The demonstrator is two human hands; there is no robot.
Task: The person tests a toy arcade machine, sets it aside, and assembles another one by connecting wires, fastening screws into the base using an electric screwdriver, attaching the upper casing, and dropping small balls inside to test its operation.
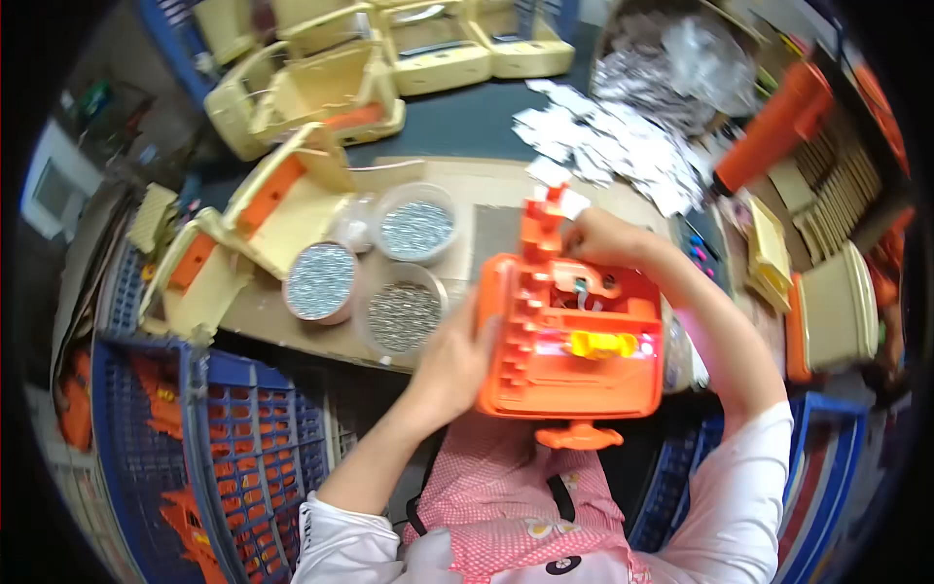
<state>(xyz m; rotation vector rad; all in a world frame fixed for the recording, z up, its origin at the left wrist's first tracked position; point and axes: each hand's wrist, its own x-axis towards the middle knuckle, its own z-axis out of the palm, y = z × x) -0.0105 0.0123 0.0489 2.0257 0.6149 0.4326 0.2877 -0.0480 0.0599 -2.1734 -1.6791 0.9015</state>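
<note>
An orange plastic toy housing [584,384] is held upright above my lap, with a yellow part [603,345] on its face and a small glow beside that part. My left hand [452,365] grips its left edge, the thumb on the front. At the top edge, my right hand [598,237] has its fingers curled behind the upright orange post; the fingertips are partly hidden. A white scrap [574,203] shows beside those fingers, and I cannot tell whether they hold it. An orange knob-like piece [579,435] juts out below the housing.
Tubs of silvery screws [416,229], [321,280] and darker screws [402,316] stand on cardboard at the left. Cream housings [433,63] line the back, near white paper slips [608,136]. Blue crates [258,438] flank my lap. An orange tool-like cylinder [778,127] lies right.
</note>
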